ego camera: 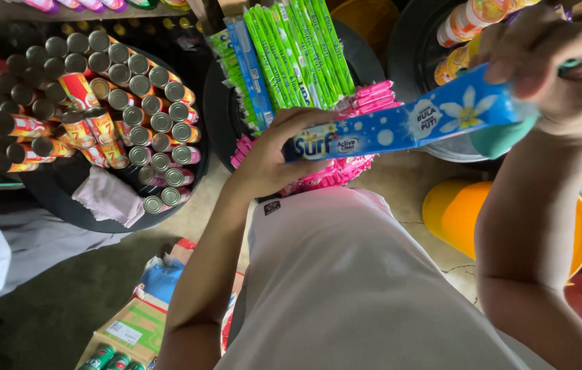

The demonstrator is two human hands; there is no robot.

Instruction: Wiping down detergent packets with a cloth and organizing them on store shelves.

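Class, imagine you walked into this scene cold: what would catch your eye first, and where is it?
First, the long blue packet stretched across the middle, held at its ends by the left hand and right hand. Then the stacked tins on a round tray at left, and bright green packets at top centre.

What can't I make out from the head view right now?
- Blue sachet strip: its right end is hidden under the right hand, so its length is unclear.
- Left hand: fingertips hidden behind the strip.
- Pink sachets: mostly covered by the strip and hand.
- Cans: stacked on a dark tray; lower layers hidden.
- Orange bucket: partly blocked by the right forearm.
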